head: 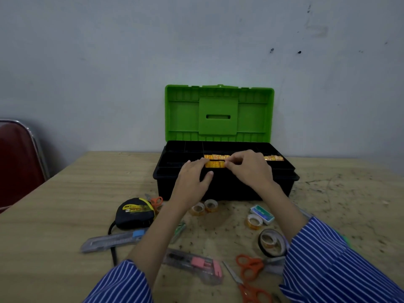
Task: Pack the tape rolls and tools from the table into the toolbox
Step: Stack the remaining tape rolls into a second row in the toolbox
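A black toolbox with its green lid raised stands at the back of the table. A row of yellow tape rolls lies in its top tray. My left hand and my right hand both pinch a short stack of yellow tape rolls over the tray's front compartment. On the table lie small clear tape rolls, another small roll, a big black tape roll, a tape measure, two utility knives and orange scissors.
A staples box lies right of the small rolls. Small orange scissors peek from behind the tape measure. A green pen lies under my left forearm. A red chair stands at the table's left. A grey wall is close behind the toolbox.
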